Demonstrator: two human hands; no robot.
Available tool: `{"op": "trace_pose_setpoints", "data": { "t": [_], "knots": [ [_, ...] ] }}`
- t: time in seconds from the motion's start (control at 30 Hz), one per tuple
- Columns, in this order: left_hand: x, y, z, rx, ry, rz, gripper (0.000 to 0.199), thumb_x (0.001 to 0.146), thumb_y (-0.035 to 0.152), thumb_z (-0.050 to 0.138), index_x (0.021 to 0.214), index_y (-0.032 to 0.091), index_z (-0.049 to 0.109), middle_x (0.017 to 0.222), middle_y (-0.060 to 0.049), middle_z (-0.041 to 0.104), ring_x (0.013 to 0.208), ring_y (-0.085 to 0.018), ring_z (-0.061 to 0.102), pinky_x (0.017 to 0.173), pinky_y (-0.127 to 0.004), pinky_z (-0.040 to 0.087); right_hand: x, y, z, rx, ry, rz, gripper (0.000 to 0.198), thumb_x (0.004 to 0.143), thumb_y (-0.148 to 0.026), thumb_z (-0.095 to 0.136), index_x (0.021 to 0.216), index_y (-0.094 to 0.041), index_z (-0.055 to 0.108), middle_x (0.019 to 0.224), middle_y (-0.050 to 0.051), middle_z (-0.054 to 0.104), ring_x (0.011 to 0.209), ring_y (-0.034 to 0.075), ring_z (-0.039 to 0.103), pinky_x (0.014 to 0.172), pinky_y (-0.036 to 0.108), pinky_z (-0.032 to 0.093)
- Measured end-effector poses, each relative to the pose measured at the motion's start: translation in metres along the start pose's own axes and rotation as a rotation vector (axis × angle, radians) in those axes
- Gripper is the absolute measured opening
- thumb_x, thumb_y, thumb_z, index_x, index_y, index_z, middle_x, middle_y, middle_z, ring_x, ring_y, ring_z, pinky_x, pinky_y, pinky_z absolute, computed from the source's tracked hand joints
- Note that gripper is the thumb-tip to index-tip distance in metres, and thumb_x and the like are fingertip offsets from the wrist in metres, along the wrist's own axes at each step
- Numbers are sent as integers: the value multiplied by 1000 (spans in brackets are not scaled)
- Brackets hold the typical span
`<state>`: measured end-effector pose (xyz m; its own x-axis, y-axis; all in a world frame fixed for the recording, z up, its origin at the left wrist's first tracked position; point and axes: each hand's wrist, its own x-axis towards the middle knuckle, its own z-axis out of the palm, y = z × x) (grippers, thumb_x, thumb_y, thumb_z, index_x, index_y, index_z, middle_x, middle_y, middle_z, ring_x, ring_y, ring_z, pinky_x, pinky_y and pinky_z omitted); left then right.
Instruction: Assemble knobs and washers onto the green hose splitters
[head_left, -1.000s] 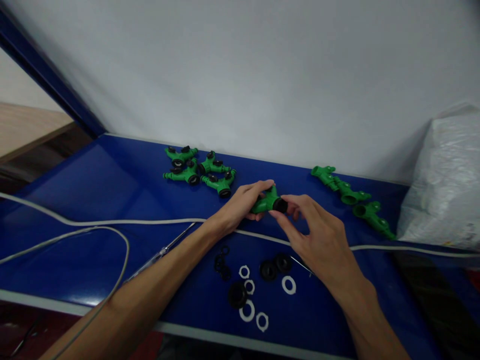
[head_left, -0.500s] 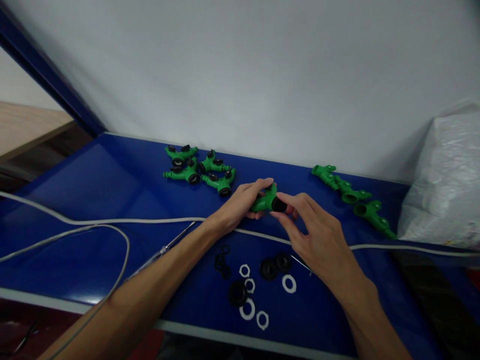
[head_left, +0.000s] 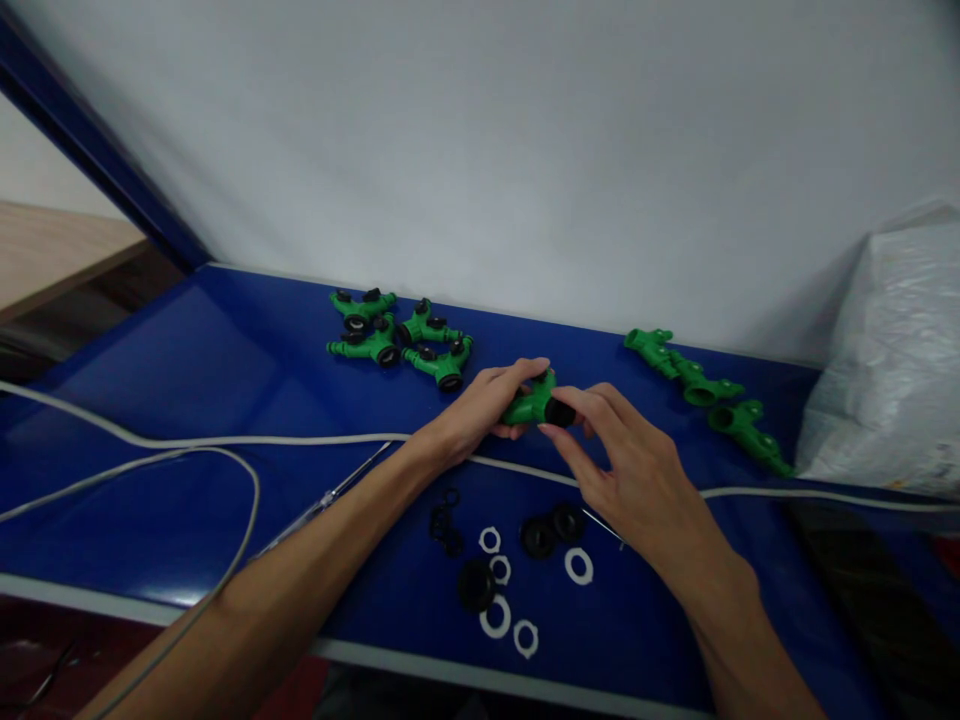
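A green Y-shaped hose splitter [head_left: 531, 404] is held above the blue table, its black collar [head_left: 559, 412] facing right. My left hand [head_left: 486, 402] is closed around the splitter's left side, thumb on top. The thumb and fingers of my right hand [head_left: 634, 465] pinch the black collar. Below them on the table lie two black collars [head_left: 538, 538] side by side, another black collar [head_left: 476, 585], several white washers [head_left: 578, 567] and a cluster of small black O-rings [head_left: 442, 522]. My left fingers are partly hidden behind the splitter.
Several green splitters with black valves [head_left: 442, 365] sit at the back left; bare green splitter bodies [head_left: 750, 435] lie at the right. A white cable [head_left: 300, 440] crosses the table under my arms. A screwdriver [head_left: 330, 497] lies by my left forearm. A plastic-wrapped bundle [head_left: 885, 370] stands far right.
Almost nothing differs. Both hands stay on the splitter, and my right fingers have shifted very slightly at the black collar.
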<state>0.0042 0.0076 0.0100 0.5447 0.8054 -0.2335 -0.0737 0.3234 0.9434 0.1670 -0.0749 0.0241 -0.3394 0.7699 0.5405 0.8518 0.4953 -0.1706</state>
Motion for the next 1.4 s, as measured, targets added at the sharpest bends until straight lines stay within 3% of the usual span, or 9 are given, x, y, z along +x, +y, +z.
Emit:
{"op": "trace_pose_setpoints", "data": {
  "t": [0.37, 0.57, 0.63, 0.83, 1.03, 1.23, 1.4],
  "knots": [
    [-2, 0, 4, 92, 74, 127, 45, 91, 63, 55, 93, 19, 65, 64, 5, 48, 49, -7, 42, 46, -19, 33, -1, -6, 5, 139, 55, 179, 17, 102, -37, 59, 111, -23, 53, 77, -1, 64, 61, 16, 62, 60, 28, 50],
    [-4, 5, 5, 121, 121, 171, 48, 92, 56, 57, 118, 17, 67, 69, 5, 51, 50, -7, 45, 47, -21, 37, 2, -12, 5, 226, 65, 278, 17, 100, -35, 61, 102, -24, 49, 70, -5, 59, 57, 14, 61, 58, 25, 49],
    [-4, 6, 5, 125, 128, 163, 47, 91, 55, 57, 118, 17, 67, 70, 5, 52, 49, -7, 45, 46, -20, 37, 1, -11, 6, 206, 66, 286, 19, 99, -35, 63, 104, -23, 49, 70, -6, 58, 56, 14, 61, 56, 25, 48],
    [-2, 5, 1, 72, 22, 32, 44, 90, 59, 57, 85, 16, 64, 68, 4, 48, 48, -6, 42, 44, -19, 30, 0, -5, 4, 45, 40, 42, 22, 103, -34, 57, 121, -21, 50, 95, 5, 66, 77, 20, 67, 71, 33, 55],
    [-2, 3, 0, 93, 2, 22, 42, 91, 58, 57, 87, 17, 63, 69, 4, 49, 47, -5, 39, 45, -20, 30, -1, -3, 3, -56, -24, -18, 11, 105, -31, 51, 112, -22, 51, 91, 5, 62, 75, 21, 63, 70, 36, 52],
    [-2, 0, 4, 109, 48, 100, 40, 92, 57, 55, 86, 18, 63, 64, 5, 46, 48, -6, 38, 46, -20, 32, -4, -6, 7, 52, 14, 116, 13, 106, -36, 50, 111, -24, 50, 87, 3, 64, 68, 18, 62, 64, 31, 49],
    [-4, 0, 8, 88, 104, 182, 47, 93, 55, 56, 120, 17, 65, 69, 4, 51, 51, -8, 44, 47, -21, 35, 0, -11, 6, 230, 45, 286, 19, 102, -38, 58, 107, -23, 48, 76, -3, 60, 56, 13, 57, 54, 26, 45]
  ]
}}
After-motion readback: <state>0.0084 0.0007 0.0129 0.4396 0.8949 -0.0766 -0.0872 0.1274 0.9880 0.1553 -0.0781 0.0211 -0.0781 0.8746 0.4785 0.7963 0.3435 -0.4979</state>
